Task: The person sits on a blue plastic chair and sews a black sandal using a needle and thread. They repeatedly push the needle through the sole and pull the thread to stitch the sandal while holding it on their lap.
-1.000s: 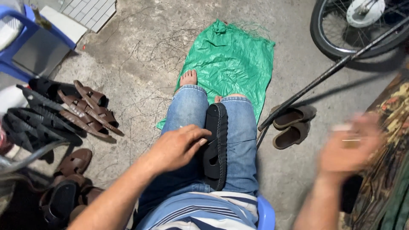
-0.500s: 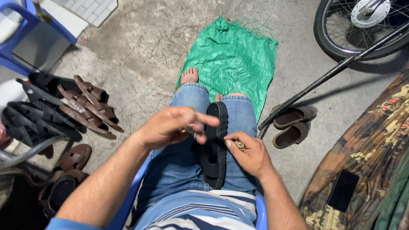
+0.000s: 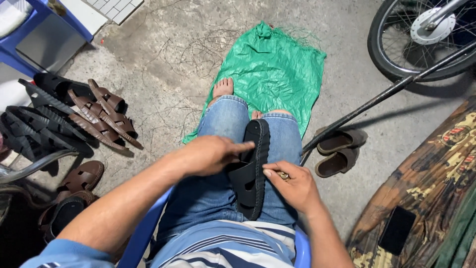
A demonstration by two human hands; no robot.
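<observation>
- Black slide sandal (image 3: 253, 171): on edge, lengthwise on lap, between denim-clad thighs.
- Left hand (image 3: 210, 154): laid on sandal's strap side, fingers flat; not a closed grasp.
- Right hand (image 3: 292, 186): against sole edge, pinching a small metal item (image 3: 283, 175), kind unclear.
- Green woven sack (image 3: 270, 74): on concrete floor under bare foot (image 3: 223, 88).
- Brown sandals (image 3: 339, 149): pair, floor, just right of knee.
- Sandal heap (image 3: 64, 116): floor, left side.
- Bike wheel (image 3: 421, 37): top-right corner.

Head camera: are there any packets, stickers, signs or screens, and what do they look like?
Green woven plastic sack: flat on the concrete under the bare feet, crumpled, bright green.
Dark phone-like slab: lower right on the camouflage cloth, black rectangle, screen dark.
No signs or stickers show.
</observation>
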